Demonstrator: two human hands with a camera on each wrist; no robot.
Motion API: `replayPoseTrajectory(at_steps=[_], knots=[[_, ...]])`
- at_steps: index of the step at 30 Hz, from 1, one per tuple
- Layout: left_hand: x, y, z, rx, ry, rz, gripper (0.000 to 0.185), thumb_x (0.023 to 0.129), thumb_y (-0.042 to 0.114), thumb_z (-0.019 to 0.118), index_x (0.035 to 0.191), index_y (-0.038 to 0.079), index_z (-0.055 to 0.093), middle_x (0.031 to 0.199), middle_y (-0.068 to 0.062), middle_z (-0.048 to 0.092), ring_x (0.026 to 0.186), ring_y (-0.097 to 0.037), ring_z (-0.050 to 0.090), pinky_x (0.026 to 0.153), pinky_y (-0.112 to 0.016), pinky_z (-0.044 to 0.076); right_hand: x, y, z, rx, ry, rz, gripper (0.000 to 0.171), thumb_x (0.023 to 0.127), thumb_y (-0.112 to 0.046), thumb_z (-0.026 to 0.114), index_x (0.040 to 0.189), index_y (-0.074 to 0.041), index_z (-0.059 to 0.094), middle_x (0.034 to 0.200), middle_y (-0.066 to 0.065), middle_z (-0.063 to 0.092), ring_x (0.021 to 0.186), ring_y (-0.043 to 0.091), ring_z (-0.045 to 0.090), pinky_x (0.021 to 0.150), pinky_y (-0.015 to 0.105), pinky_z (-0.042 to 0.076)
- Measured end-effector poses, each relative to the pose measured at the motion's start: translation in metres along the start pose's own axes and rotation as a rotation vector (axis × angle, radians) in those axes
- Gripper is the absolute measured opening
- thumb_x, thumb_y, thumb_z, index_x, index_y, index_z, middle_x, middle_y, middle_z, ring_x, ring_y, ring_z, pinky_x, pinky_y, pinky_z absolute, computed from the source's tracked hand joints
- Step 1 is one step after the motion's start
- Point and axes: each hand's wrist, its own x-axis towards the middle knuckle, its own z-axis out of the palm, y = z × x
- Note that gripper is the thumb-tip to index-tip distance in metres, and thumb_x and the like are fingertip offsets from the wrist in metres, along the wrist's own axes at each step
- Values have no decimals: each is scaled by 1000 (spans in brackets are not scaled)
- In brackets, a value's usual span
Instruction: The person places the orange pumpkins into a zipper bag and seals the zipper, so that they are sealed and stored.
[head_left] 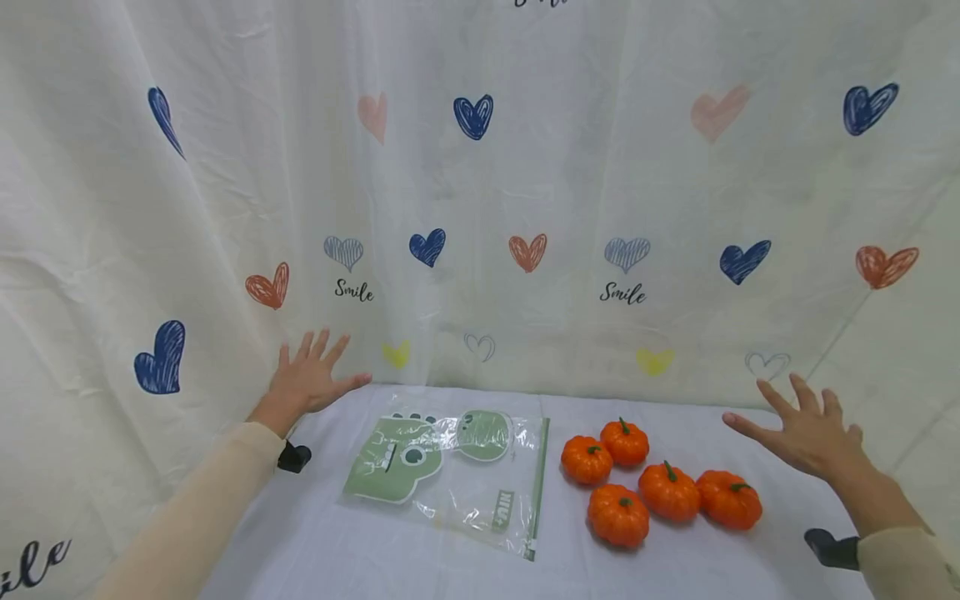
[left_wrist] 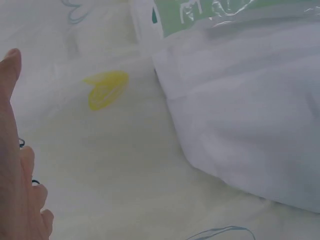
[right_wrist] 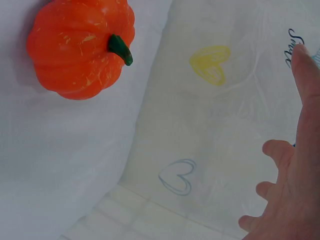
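Note:
Both hands hover spread above a white-covered table (head_left: 360, 542), holding nothing. My left hand (head_left: 311, 379) is raised at the far left, fingers splayed, near the heart-printed cloth backdrop (head_left: 480, 208); the left wrist view shows its fingers (left_wrist: 12, 150) straight. My right hand (head_left: 806, 425) floats open at the right, beyond several small orange pumpkins (head_left: 648, 487). One pumpkin (right_wrist: 80, 45) fills the top left of the right wrist view, apart from the fingers (right_wrist: 300, 150). A clear zip bag (head_left: 450, 475) with a green dinosaur print lies flat in the middle; its edge (left_wrist: 210, 10) shows in the left wrist view.
The printed cloth hangs close behind and to both sides, closing in the table. A black wrist strap (head_left: 294, 457) shows on the left arm and another (head_left: 832, 550) on the right. Bare white tabletop lies in front of the bag and pumpkins.

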Motion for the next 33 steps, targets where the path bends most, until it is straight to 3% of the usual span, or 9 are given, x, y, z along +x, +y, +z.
replayPoseTrajectory(at_steps=[22,33], knots=[[-15,5,13,4,2,5,104,88,84,41,165,17,20,170,-24,10,156,-50,4,118,-76,-4,-16,-19,3,-22,24,-36,110,90,-78,45,159,1,13,158,42,-11,136,74,-11,93,93,1],[-31,13,23,15,-5,15,104,87,83,45,164,17,23,170,-24,12,156,-50,6,117,-76,-4,-28,-26,13,-64,56,-71,109,89,-78,48,160,-2,16,160,40,-5,138,73,-6,94,93,4]])
